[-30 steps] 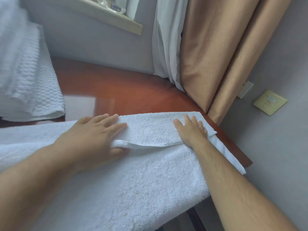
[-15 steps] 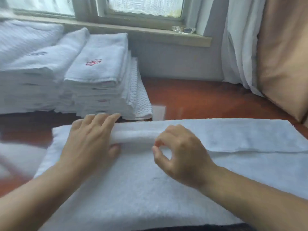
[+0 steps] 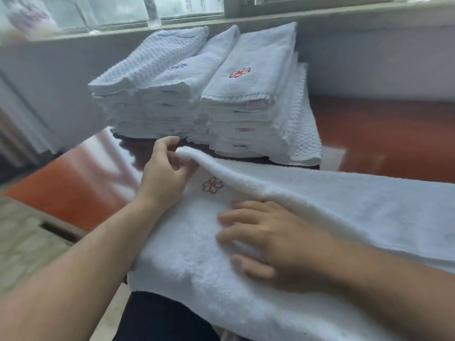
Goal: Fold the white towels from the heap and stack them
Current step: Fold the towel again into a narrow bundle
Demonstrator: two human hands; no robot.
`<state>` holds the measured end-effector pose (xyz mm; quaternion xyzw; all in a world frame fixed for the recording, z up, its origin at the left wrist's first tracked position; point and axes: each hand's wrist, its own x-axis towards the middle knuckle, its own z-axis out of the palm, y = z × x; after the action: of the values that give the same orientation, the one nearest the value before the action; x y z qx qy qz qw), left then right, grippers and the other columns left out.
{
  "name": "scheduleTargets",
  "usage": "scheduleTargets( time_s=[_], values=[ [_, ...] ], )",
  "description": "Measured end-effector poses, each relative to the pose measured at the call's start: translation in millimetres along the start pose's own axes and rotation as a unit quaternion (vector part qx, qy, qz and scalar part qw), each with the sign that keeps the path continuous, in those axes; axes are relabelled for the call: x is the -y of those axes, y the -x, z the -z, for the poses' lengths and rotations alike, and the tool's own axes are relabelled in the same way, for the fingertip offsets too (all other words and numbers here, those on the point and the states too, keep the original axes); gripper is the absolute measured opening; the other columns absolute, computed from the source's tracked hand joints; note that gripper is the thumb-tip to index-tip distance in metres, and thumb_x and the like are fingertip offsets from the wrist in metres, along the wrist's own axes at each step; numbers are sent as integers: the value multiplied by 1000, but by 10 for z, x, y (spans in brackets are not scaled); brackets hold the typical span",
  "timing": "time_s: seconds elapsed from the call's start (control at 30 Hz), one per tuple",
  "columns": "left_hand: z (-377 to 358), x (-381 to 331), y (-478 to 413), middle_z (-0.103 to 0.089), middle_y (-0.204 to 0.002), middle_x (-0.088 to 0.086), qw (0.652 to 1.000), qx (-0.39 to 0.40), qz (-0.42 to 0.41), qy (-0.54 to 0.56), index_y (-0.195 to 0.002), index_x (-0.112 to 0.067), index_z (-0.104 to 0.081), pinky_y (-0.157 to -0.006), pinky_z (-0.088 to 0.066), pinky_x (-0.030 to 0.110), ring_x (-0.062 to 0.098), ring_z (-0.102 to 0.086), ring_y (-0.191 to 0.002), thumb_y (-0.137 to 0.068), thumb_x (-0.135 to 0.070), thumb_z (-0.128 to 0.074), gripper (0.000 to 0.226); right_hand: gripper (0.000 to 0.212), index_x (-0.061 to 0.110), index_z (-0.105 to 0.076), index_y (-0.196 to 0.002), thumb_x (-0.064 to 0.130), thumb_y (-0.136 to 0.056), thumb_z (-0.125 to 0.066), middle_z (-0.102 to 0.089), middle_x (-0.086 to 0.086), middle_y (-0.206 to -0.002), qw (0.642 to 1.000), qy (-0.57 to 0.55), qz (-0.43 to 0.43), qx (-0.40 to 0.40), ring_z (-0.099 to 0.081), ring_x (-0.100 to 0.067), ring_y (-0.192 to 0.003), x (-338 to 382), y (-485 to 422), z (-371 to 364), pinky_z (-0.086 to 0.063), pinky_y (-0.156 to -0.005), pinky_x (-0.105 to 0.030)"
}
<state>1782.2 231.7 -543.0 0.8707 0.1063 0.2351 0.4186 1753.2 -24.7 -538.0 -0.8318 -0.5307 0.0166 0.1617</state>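
Left hand (image 3: pixel 165 175) now lifts a pinched edge of the towel (image 3: pixel 349 207); right hand (image 3: pixel 268 239) presses flat-fingered; best anchor there, folding evenly.

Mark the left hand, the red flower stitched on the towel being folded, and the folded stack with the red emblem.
left hand (image 3: pixel 162 177): head view, back of the hand pinching the towel (image 3: pixel 344 205).
stitched flower (image 3: pixel 213 185): head view, its centre.
folded stack (image 3: pixel 256 55): head view, top towel's surface.

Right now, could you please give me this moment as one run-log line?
step: folding white towel | left hand: pinches lifted towel edge | right hand: flat on towel | behind: folded towel stacks on table
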Motion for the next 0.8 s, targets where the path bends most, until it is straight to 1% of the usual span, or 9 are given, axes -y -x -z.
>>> scheduleTargets(
  time_s=[0.13, 0.23, 0.3, 0.37, 0.43, 0.53, 0.63, 0.73, 0.8],
  values=[
    [115, -91, -117, -71, -87, -6, 982, 123, -6, 145, -116, -41, -67, -72, -53, 32, 9, -65, -76, -77, -49, -75, 40, 53, 41, -39, -150, 56, -100, -44, -23, 18, -165, 1000, -5, -14, 26, -12, -10, -154, -15, -14, -25, -7, -123, -28],
    [97, -112, -185, -69, -82, -11, 989, 128, -40, 68, -94, -40, -75, -73, -48, 30, 6, -61, -73, -79, -55, -67, 23, 54, 42, -36, -151, 58, -99, -40, -21, 18, -165, 999, 4, -15, 30, -11, -11, -155, -14, -12, -24, -6, -122, -28],
    [107, -86, -221, -67, -78, -13, 992, 114, -47, 29, -96, -43, -73, -69, -47, 26, 3, -59, -70, -79, -56, -66, 22, 54, 42, -36, -150, 58, -99, -41, -22, 18, -165, 999, 7, -19, 35, -12, -11, -155, -10, -9, -20, -7, -123, -29],
    [141, -69, -206, -70, -82, -13, 980, 184, -34, 69, -110, -43, -69, -67, -50, 21, 2, -64, -74, -75, -56, -72, 37, 54, 42, -36, -150, 59, -99, -40, -22, 18, -165, 999, 8, -23, 42, -12, -11, -155, -5, -7, -15, -9, -124, -31],
    [139, -50, -168, -74, -90, -9, 971, 230, -40, 51, -114, -44, -69, -73, -55, 24, 6, -69, -83, -76, -50, -76, 40, 57, 44, -33, -151, 62, -97, -34, -20, 19, -165, 998, 3, -32, 50, -9, -10, -155, 2, -8, -10, -10, -125, -33],
    [95, -45, -151, -76, -99, -7, 982, 179, -56, 38, -100, -40, -76, -87, -56, 34, 8, -69, -92, -90, -33, -70, 14, 66, 46, -31, -151, 68, -90, -21, -17, 21, -166, 998, -3, -35, 59, -7, -7, -154, 15, -10, 5, -9, -125, -34],
    [111, -174, -165, -75, -94, -4, 975, 143, 4, 167, -99, -28, -76, -76, -58, 30, 11, -68, -84, -101, -19, -60, 19, 69, 45, -34, -151, 70, -88, -17, -21, 20, -165, 998, 0, -20, 52, -9, -8, -155, 20, -7, 13, -12, -125, -35],
    [228, -382, -188, -72, -90, 5, 947, 182, 74, 253, -111, -20, -73, -63, -57, 27, 15, -66, -75, -102, -20, -58, 17, 48, 35, -55, -141, 54, -98, -44, -43, 5, -158, 999, 28, 21, 21, -34, -20, -149, 61, 25, 86, -33, -119, -35],
    [333, -480, -198, -70, -82, 3, 939, 234, 120, 221, -112, -16, -74, -53, -49, 24, 12, -61, -63, -98, -21, -64, 18, 31, 25, -70, -121, 38, -96, -57, -62, -2, -139, 993, 80, 80, -29, -61, -26, -124, 108, 44, 126, -53, -99, -38]
  ],
)
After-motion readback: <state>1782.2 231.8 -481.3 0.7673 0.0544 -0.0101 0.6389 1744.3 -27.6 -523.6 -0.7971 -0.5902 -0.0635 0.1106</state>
